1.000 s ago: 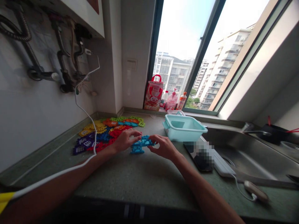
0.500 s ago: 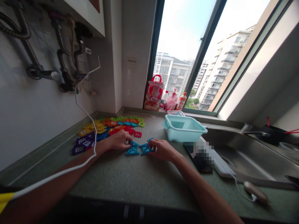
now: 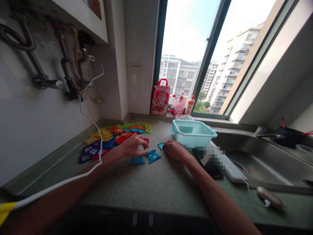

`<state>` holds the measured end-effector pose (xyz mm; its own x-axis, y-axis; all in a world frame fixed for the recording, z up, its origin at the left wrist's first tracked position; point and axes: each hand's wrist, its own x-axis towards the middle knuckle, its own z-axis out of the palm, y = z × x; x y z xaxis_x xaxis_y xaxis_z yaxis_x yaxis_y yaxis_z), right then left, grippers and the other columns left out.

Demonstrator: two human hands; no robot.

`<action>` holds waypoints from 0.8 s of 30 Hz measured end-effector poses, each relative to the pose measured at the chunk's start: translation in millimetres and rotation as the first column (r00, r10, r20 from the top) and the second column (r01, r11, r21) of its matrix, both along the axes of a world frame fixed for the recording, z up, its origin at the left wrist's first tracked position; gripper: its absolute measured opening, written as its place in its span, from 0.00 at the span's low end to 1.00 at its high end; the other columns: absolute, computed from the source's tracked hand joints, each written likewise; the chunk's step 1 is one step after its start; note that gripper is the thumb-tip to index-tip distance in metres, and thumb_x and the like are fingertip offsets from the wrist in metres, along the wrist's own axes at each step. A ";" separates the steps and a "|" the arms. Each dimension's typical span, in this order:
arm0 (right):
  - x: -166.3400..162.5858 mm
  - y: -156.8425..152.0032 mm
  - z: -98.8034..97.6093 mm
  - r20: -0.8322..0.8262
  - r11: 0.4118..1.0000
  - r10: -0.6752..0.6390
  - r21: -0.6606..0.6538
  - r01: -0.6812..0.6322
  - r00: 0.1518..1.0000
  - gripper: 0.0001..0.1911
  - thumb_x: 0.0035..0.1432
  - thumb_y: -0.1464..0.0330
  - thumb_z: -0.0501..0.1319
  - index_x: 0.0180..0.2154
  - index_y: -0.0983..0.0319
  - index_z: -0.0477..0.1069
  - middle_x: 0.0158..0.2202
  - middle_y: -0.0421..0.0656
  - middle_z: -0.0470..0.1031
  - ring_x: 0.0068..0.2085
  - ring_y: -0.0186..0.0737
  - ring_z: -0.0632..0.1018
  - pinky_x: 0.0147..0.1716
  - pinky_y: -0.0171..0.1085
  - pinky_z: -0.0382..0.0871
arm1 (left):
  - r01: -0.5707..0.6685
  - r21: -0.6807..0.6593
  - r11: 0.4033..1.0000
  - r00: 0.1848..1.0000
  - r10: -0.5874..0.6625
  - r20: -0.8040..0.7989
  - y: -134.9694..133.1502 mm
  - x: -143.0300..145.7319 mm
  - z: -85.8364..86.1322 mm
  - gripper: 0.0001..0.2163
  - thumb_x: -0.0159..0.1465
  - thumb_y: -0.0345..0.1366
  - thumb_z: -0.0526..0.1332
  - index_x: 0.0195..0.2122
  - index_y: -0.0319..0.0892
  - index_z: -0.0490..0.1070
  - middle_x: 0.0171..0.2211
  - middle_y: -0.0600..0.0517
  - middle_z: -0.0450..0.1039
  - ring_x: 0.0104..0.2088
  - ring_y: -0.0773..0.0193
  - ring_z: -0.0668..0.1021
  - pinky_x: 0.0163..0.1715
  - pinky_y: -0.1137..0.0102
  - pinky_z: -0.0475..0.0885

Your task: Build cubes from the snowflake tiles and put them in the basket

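My left hand [image 3: 133,146] hovers with fingers apart over a blue toothed plastic building tile [image 3: 137,160]; any contact with it is hidden. Just right of that, a second blue tile [image 3: 153,156] rests slightly turned on the counter, touched by neither hand as far as I can see. My right hand [image 3: 176,150] is farther right, its fingers closed on the edge of a third blue tile [image 3: 160,146]. Behind my left hand spreads a pile of similar tiles in yellow [image 3: 97,134], purple [image 3: 89,151], red, orange, green and blue.
A light turquoise plastic bin [image 3: 193,135] stands behind my right hand. Right of my forearm lie a dark phone [image 3: 211,166] and a white power strip [image 3: 232,171], beside the steel sink [image 3: 264,166]. A white cable [image 3: 80,174] crosses in front of my left forearm.
My right hand has left the second blue tile and moved right, onto the third one. My left hand's fingers have opened away from the first tile. The second tile has turned slightly.
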<state>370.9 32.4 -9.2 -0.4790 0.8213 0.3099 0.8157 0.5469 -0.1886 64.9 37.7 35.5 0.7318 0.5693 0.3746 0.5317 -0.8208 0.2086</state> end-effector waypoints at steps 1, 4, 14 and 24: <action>0.8 -0.7 1.3 -0.005 0.999 -0.030 0.021 0.030 1.000 0.11 0.63 0.73 0.63 0.45 0.59 0.81 0.49 0.50 0.81 0.49 0.48 0.80 0.50 0.40 0.72 | 0.008 -0.001 1.000 0.999 -0.008 -0.048 0.4 7.3 0.7 0.08 0.61 0.44 0.69 0.39 0.50 0.85 0.35 0.52 0.84 0.43 0.56 0.81 0.50 0.65 0.68; -4.0 -9.3 10.5 -0.065 0.998 -0.016 0.062 0.020 0.998 0.10 0.63 0.70 0.65 0.46 0.59 0.81 0.46 0.48 0.82 0.45 0.45 0.81 0.45 0.38 0.72 | 0.009 -0.004 1.000 0.986 -0.010 -0.166 7.1 23.4 1.8 0.05 0.59 0.40 0.69 0.34 0.50 0.85 0.30 0.53 0.83 0.39 0.58 0.81 0.46 0.67 0.68; -35.2 -24.2 6.3 -0.124 0.977 0.153 -0.130 -0.169 0.980 0.05 0.58 0.71 0.70 0.38 0.58 0.82 0.31 0.40 0.81 0.32 0.36 0.79 0.34 0.31 0.67 | -0.049 -0.013 0.999 0.990 0.047 -0.136 26.6 35.6 -16.6 0.06 0.59 0.36 0.66 0.32 0.50 0.85 0.31 0.53 0.85 0.37 0.59 0.81 0.41 0.69 0.67; -34.9 -21.7 1.0 -0.121 0.973 0.167 -0.141 -0.184 0.978 0.04 0.55 0.73 0.71 0.35 0.59 0.81 0.32 0.39 0.79 0.31 0.34 0.77 0.33 0.30 0.64 | -0.228 -0.013 0.974 0.938 0.216 -0.271 9.6 50.6 3.4 0.08 0.56 0.33 0.64 0.23 0.44 0.82 0.24 0.48 0.81 0.24 0.65 0.75 0.29 0.69 0.62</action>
<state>336.0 10.7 -8.2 -0.5904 0.7685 0.2466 0.6800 0.6382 -0.3610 115.6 47.3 38.9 0.6543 0.7403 0.1546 0.7406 -0.6686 0.0673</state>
